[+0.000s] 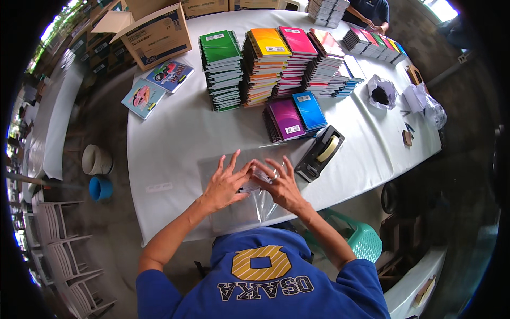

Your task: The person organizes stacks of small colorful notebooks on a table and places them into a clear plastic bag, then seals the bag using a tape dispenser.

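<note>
Both hands work close in over the near edge of the white-covered counter (pixel 170 130); left hand (pixel 226 185) has the outer fingers spread, index reaching inward; right hand (pixel 283 187) mirrors it, ring on one finger; fingertips nearly meet over a crumpled clear bit of plastic; can't tell whether either one has it pinched or only touches it.

Clear plastic sheet (pixel 261 209) lies flat on the counter beneath both hands, near edge toward the person's blue shirt (pixel 260 284); glare on it, so layers can't be read.

Black tape dispenser (pixel 308 169) sits just right of the right hand, set at a slant, pale yellow tape roll (pixel 328 149) in it; behind it, purple notebooks (pixel 286 119) and blue notebooks (pixel 309 110) stacked side by side; farther back, taller spiral-bound piles, green notebooks (pixel 220 48) leftmost, then yellow notebooks (pixel 269 42), then pink notebooks (pixel 297 41); two illustrated notebooks lie far left, beside an open carton (pixel 156 40); co-worker (pixel 372 10) at the far end, hands together near another row of notebooks.
</note>
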Tool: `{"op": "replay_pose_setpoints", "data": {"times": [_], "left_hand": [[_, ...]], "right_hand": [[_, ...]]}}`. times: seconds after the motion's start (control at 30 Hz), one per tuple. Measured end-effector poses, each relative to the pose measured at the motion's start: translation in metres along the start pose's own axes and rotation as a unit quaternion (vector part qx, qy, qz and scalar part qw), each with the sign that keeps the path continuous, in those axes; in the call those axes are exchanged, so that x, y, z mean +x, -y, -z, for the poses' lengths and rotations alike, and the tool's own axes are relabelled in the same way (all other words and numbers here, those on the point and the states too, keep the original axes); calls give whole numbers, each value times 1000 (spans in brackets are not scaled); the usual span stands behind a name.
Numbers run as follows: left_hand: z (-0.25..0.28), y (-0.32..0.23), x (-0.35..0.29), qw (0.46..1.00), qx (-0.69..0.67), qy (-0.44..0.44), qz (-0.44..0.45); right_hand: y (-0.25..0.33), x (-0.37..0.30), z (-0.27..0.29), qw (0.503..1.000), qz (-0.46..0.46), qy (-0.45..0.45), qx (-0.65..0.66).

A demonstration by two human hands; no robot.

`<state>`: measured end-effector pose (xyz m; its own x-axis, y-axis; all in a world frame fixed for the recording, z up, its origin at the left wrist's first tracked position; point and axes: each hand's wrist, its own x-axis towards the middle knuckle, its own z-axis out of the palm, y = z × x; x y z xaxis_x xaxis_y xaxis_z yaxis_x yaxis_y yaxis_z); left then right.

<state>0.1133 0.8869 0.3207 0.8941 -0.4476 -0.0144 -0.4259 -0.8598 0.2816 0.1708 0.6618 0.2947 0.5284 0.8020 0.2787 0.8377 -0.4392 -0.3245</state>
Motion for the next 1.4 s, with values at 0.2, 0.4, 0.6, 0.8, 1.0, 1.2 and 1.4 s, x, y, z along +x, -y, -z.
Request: {"op": "replay_pose_setpoints", "data": {"times": [0.2, 0.4, 0.6, 0.8, 1.0, 1.2, 1.4], "left_hand": [[-9, -11, -11, 997, 61, -52, -21], [-11, -16, -6, 996, 34, -81, -23], [-10, -15, -8, 995, 36, -87, -23], [-11, -16, -8, 995, 33, -91, -25], [-13, -18, -4, 994, 41, -93, -42], [-16, -14, -9, 995, 22, -93, -23], [-15, -15, -9, 995, 45, -88, -25]], "right_hand": [[-12, -28, -1, 967, -123, -211, 69], [-99, -90, 5, 742, -570, -235, 263], [-91, -82, 11, 571, -619, -222, 491], [-62, -80, -41, 378, -454, -519, 618], [-52, -109, -68, 652, -601, -409, 217], [-9, -68, -11, 734, -604, -237, 202], [67, 5, 5, 674, -479, -134, 546]]}}
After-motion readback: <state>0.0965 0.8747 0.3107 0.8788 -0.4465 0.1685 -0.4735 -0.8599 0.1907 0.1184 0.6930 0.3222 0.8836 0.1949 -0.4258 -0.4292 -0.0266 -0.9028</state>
